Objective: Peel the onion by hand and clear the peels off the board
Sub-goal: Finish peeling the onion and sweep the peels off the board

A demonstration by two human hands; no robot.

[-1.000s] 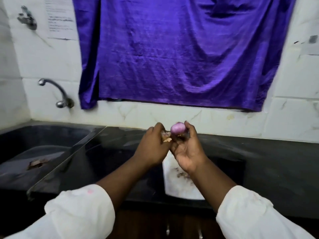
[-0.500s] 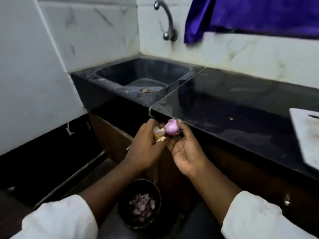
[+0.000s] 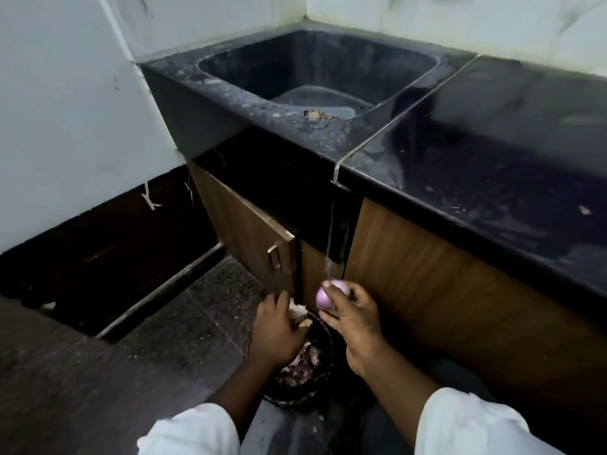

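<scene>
My right hand point(image 3: 353, 318) grips a small peeled purple onion point(image 3: 325, 298) between thumb and fingers, low in front of the cabinet. My left hand point(image 3: 279, 330) is closed on a bunch of pale dry onion peels point(image 3: 299, 311) and hovers just above a dark round bin point(image 3: 315, 385) on the floor. The bin holds a heap of purple and white peels. The cutting board is out of view.
A black stone counter point(image 3: 492, 165) runs to the right, with a dark sink point(image 3: 312, 70) at its left end holding scraps. A brown cabinet door point(image 3: 249, 231) under the sink stands ajar, close to my left hand. White wall point(image 3: 65, 110) on the left, dark tiled floor point(image 3: 147, 356) below.
My view swung left and down from the counter to the floor. Both hands dropped from counter height to the bin, and they have drawn apart, peels left, onion right.
</scene>
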